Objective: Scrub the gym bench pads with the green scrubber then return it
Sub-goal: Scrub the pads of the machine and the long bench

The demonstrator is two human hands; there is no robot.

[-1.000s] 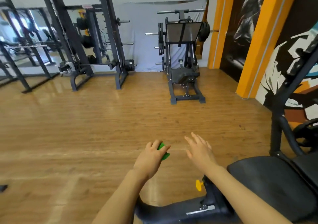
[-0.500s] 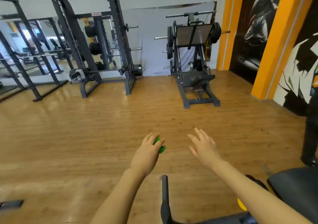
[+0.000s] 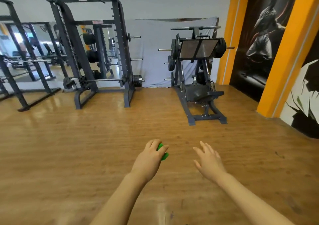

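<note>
My left hand (image 3: 150,157) grips the green scrubber (image 3: 164,154), of which only a small green part shows past my fingers. Both arms reach forward over the wooden floor (image 3: 69,147). To the right of it, my right hand (image 3: 208,161) is held out with its fingers spread and holds nothing. No bench pad is in view.
A dark leg-press machine (image 3: 198,72) loaded with weight plates stands ahead on the right. A power rack (image 3: 93,52) with a barbell stands ahead on the left, in front of a mirror. An orange pillar (image 3: 286,52) and a mural wall line the right side.
The view has turned left and away from the black bench, which has left the frame at the lower right. My hands keep the same pose, the left still holding the scrubber.
</note>
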